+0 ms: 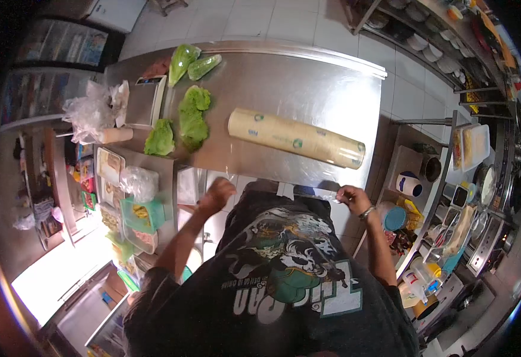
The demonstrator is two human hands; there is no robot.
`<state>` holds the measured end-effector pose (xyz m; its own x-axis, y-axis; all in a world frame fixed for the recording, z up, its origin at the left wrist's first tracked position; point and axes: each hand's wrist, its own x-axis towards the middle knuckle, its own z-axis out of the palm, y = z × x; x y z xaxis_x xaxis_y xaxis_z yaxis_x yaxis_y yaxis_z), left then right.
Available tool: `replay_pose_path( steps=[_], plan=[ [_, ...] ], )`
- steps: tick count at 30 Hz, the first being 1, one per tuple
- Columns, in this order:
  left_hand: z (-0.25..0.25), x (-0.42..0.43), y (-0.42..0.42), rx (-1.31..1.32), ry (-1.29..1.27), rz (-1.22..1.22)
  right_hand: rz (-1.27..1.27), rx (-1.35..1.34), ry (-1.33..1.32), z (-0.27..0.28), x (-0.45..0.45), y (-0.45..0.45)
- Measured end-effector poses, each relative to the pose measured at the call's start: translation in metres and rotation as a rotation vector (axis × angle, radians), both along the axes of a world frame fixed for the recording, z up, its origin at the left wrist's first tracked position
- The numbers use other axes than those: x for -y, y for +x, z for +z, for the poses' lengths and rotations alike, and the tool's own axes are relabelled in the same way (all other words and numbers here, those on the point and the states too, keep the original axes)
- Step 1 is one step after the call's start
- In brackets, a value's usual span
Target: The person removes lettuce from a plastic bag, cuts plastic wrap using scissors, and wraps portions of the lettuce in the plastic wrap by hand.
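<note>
Ruffled, bright-green lettuce leaves point(194, 119) lie at the left of a stainless-steel surface point(308, 77). Just off its near edge, the left hand point(217, 194) has its fingers bent inward; whether they grip anything cannot be told. At centre, a long, pale-yellow cylindrical roll point(296, 138) with green-and-blue printing rests slightly aslant on the surface. At right, the right hand point(354, 199), a metal band point(366, 212) at its wrist, appears to have its fingers pinched together on clear, glinting film point(336, 200). Such film likely calls for level hands and even tension, without creases.
</note>
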<state>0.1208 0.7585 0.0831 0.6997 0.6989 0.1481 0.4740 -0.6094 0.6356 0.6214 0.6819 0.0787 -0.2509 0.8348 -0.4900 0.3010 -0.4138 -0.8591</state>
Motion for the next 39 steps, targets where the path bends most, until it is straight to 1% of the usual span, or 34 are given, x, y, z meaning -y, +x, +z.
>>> replay_pose_path(
  steps=[1,2,3,4,5,6,7,8,10,11,12,14,15,17,18,20,21,22,23,24,25,27,28,30,31,32,33,34,35,36,37,39],
  plan=[
    [-0.033,0.021,-0.006,-0.112,-0.018,-0.025,0.041,0.041,-0.011,-0.036,0.019,-0.002],
    [-0.033,0.03,0.005,-0.085,-0.137,0.006,0.089,0.081,-0.019,-0.069,0.034,-0.002],
    [-0.055,0.038,0.005,-0.114,-0.237,0.083,0.102,0.08,-0.013,-0.082,0.038,-0.004],
    [-0.091,0.047,0.002,-0.141,-0.333,0.161,0.169,0.294,0.082,-0.092,0.038,-0.007],
    [-0.124,0.048,-0.002,-0.143,-0.323,0.179,0.234,0.505,0.184,-0.095,0.036,-0.012],
    [-0.156,0.043,-0.007,-0.227,-0.363,0.186,0.25,0.497,0.205,-0.088,0.033,-0.016],
    [-0.169,0.039,-0.013,-0.312,-0.405,0.199,0.233,0.563,0.168,-0.077,0.035,-0.02],
    [-0.158,0.037,-0.011,-0.316,-0.388,0.229,0.213,0.63,0.135,-0.07,0.039,-0.026],
    [-0.127,0.027,0.004,-0.067,-0.439,0.424,0.184,0.507,0.286,-0.107,0.069,-0.006],
    [-0.134,0.026,-0.005,-0.115,-0.494,0.337,0.141,0.527,0.187,-0.109,0.078,0.001],
    [-0.138,0.027,-0.008,-0.106,-0.479,0.354,0.091,0.548,0.086,-0.11,0.086,0.009],
    [-0.141,0.028,-0.011,0.161,-0.516,0.411,-0.047,0.56,0.114,-0.118,0.097,0.029],
    [-0.136,0.018,-0.019,0.171,-0.506,0.419,-0.039,0.565,0.127,-0.102,0.083,0.034],
    [-0.104,-0.015,-0.04,-0.515,-0.802,0.318,-0.298,0.346,-0.402,-0.052,0.054,0.04],
    [-0.084,-0.026,-0.037,-0.508,-0.796,0.321,-0.297,0.35,-0.392,-0.051,0.046,0.04],
    [-0.047,-0.056,-0.03,-0.141,-0.568,0.909,-0.776,-0.059,-0.245,-0.06,0.025,0.044],
    [-0.043,-0.072,-0.025,-0.136,-0.565,0.903,-0.695,-0.068,-0.142,-0.051,0.01,0.041],
    [-0.04,-0.089,-0.018,-0.043,-0.548,0.889,-0.7,-0.062,-0.14,-0.058,-0.005,0.039],
    [-0.038,-0.106,-0.009,0.051,-0.53,0.876,-0.69,-0.016,-0.062,-0.068,-0.022,0.034],
    [-0.021,-0.122,0.007,0.137,-0.671,0.827,-0.673,0.028,0.012,-0.074,-0.038,0.032],
    [-0.006,-0.139,0.023,0.224,-0.809,0.779,-0.665,0.031,0.01,-0.071,-0.059,0.032],
    [-0.039,-0.168,0.034,0.242,-0.834,0.71,-0.582,0.237,-0.285,-0.056,-0.104,0.037],
    [-0.043,-0.178,0.043,0.246,-0.837,0.712,-0.579,0.241,-0.286,-0.065,-0.112,0.041],
    [-0.05,-0.199,0.058,0.348,-1.138,0.862,-0.816,-0.078,-0.454,-0.111,-0.129,0.058],
    [-0.073,-0.213,0.059,0.35,-1.141,0.854,-0.743,-0.319,-0.495,-0.122,-0.136,0.068],
    [-0.111,-0.225,0.058,0.343,-1.26,0.918,-0.755,-0.315,-0.497,-0.112,-0.141,0.065],
    [-0.134,-0.232,0.06,0.33,-1.379,0.976,-0.774,-0.301,-0.497,-0.095,-0.148,0.056],
    [-0.13,-0.231,0.059,0.323,-1.387,0.96,-0.793,-0.287,-0.494,-0.097,-0.152,0.062],
    [-0.126,-0.228,0.052,0.433,-1.509,0.864,-0.763,-0.022,-0.483,-0.119,-0.161,0.077],
    [-0.119,-0.228,0.05,0.546,-1.625,0.765,-0.807,0.197,-0.435,-0.069,-0.179,0.053],
    [-0.109,-0.23,0.054,0.543,-1.634,0.762,-0.509,0.453,-0.213,-0.089,-0.188,0.079],
    [-0.091,-0.231,0.057,0.569,-1.315,0.773,-0.376,0.462,0.002,-0.096,-0.204,0.094]
  ],
)
